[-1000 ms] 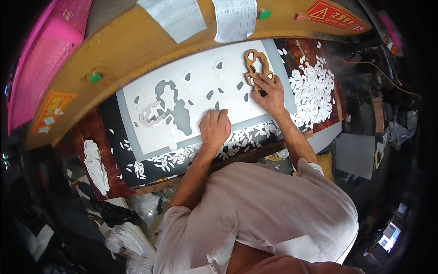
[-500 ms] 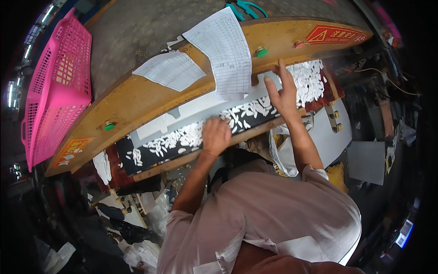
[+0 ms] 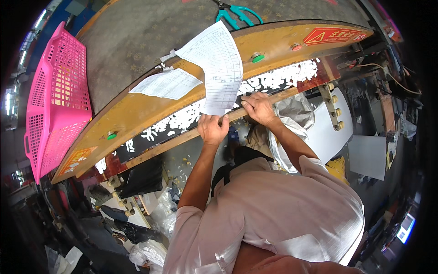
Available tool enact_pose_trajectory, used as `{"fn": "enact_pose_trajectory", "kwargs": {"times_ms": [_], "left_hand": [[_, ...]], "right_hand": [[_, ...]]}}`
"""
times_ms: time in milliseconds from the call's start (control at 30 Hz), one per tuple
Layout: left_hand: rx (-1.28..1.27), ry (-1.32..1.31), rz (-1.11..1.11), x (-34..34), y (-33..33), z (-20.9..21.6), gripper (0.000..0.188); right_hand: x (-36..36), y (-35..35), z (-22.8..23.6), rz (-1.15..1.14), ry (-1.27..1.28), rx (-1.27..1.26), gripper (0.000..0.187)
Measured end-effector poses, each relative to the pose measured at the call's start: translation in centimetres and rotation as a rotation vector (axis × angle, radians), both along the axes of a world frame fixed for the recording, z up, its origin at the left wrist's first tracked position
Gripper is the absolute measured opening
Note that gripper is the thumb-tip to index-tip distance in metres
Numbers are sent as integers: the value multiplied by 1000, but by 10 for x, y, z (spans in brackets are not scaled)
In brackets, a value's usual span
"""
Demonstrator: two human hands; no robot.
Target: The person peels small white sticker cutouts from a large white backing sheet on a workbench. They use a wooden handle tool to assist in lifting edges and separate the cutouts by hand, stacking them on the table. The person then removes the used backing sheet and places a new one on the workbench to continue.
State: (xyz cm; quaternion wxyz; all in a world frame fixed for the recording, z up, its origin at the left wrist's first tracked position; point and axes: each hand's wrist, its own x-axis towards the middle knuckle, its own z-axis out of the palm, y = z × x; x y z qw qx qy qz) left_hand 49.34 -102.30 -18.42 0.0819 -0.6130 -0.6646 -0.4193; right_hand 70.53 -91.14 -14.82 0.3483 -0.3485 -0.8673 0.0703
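A long black board (image 3: pixel 145 145) lies under the curved yellow machine beam (image 3: pixel 155 112), strewn with many small white cut pieces (image 3: pixel 180 119). Along its near side runs a wooden strip (image 3: pixel 159 148). My left hand (image 3: pixel 212 129) is closed on this strip near the middle, fingers over it and thumb alongside. To its right, my right hand (image 3: pixel 261 109) also grips the strip, its thumb lying toward the white pieces. A printed paper sheet (image 3: pixel 221 75) hangs from the beam just above my left hand and hides part of the board.
A pink plastic basket (image 3: pixel 57 107) stands at the far left. Teal-handled scissors (image 3: pixel 237 16) lie on the machine top. Another paper (image 3: pixel 166 84) sits on the beam, which carries green buttons (image 3: pixel 258 57). A whitish sack (image 3: pixel 292 114) and plastic bags (image 3: pixel 164 214) lie below.
Both hands have come to the wooden strip, the right one moving down and left from the beam. The pale flat sheet over the board no longer shows. The view has shifted slightly.
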Motion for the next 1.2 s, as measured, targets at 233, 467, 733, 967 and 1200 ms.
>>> {"fn": "enact_pose_trajectory", "kwargs": {"times_ms": [233, 467, 733, 967, 1200], "left_hand": [[-20, -102, 36, 6, 1, 2, 22], [-43, -137, 2, 6, -4, 12, 22], [-27, -66, -188, -19, 66, 57, 13], [-36, 20, -300, -55, 175, 65, 23], [30, 39, -245, -61, 191, 48, 20]], "right_hand": [[3, 3, -15, 16, 76, -66, 19], [-6, -2, -1, -62, 87, -324, 25], [-44, 129, 65, -171, 54, -119, 56], [-133, 193, 57, -265, -270, -5, 71], [-110, 242, 107, -73, 64, -443, 54]]}}
